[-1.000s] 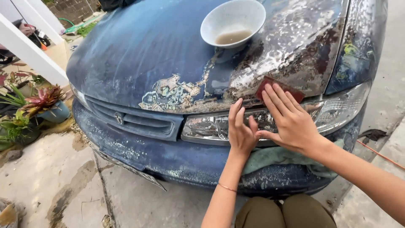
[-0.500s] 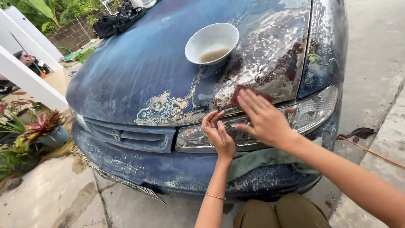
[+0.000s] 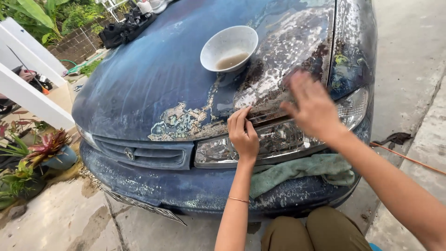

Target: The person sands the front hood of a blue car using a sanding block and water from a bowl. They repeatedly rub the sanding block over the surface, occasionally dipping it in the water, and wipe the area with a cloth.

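Front of a weathered blue car. The left hand point(image 3: 243, 135) lies flat, fingers released, on the edge where the peeling bonnet point(image 3: 153, 79) meets the headlight point(image 3: 274, 142), whose long axis runs crosswise beneath both hands. The right hand point(image 3: 312, 108), open, spread and motion-blurred, hovers just right of the left, over the flaking paint patch point(image 3: 283, 60), grasping nothing visible. A white bowl point(image 3: 229, 47) of murky liquid sits beyond the left hand; a green cloth point(image 3: 302, 169) drapes below the wrists.
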